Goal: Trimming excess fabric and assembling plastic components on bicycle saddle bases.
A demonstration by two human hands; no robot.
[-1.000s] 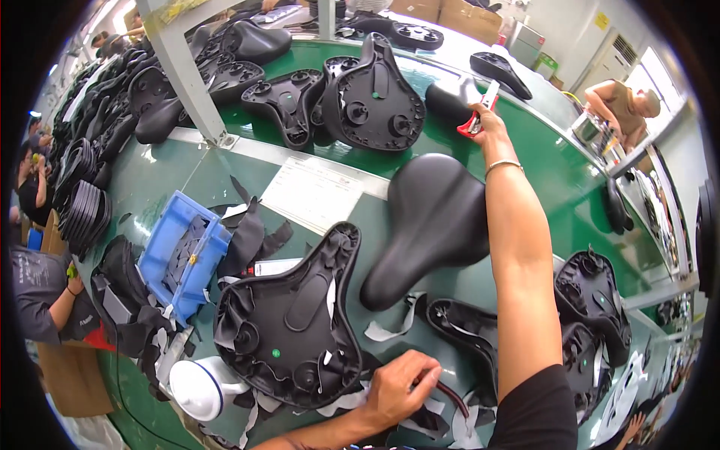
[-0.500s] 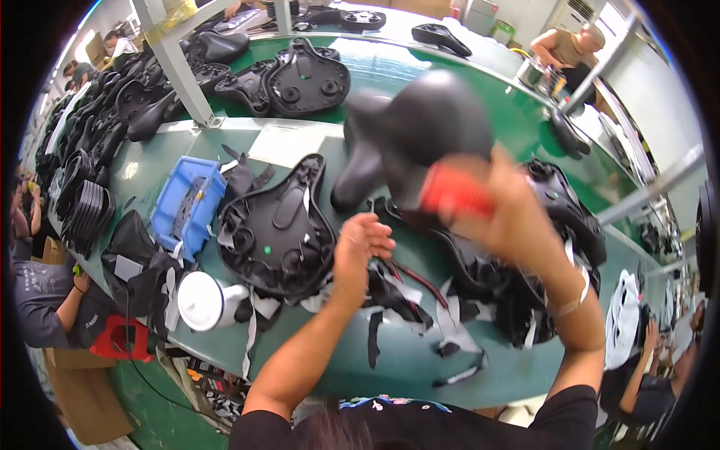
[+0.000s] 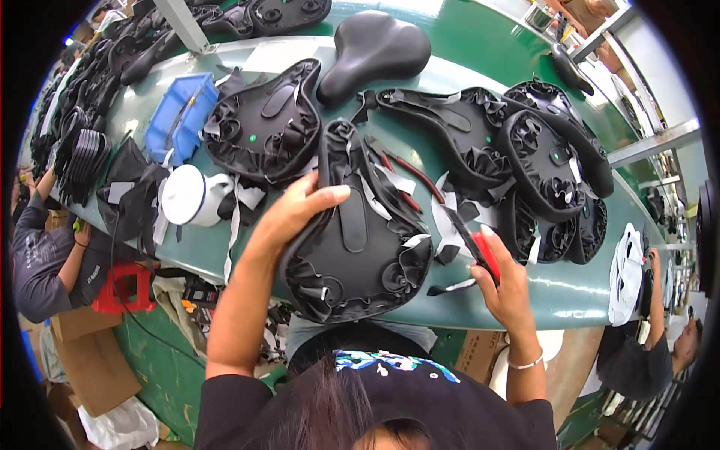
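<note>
A bicycle saddle (image 3: 390, 262) lies underside up at the table's near edge, its black cover gathered in folds around the rim. My left hand (image 3: 300, 206) grips its left edge near the nose, thumb over the rim. Beside the saddle on the right, my right hand (image 3: 504, 281) is closed round a red-and-black utility knife (image 3: 480, 253), which points up and left. Between the saddle and the right-hand pile lie red-handled pliers (image 3: 416, 176) among cloth scraps (image 3: 450, 232). A finished-looking smooth saddle (image 3: 379, 56) sits top side up at the far side.
Another upturned saddle (image 3: 262, 124) lies at left, beside a blue bin (image 3: 180, 116) and a white enamel mug (image 3: 187, 196). Several upturned saddles (image 3: 540, 165) are piled at right. A metal post (image 3: 180, 22) stands far left. Other people work on both sides.
The smooth saddle, blurred near my right hand before, now rests at the far side. An upturned saddle now lies before me, held by my left hand. My right hand has come down nearer me.
</note>
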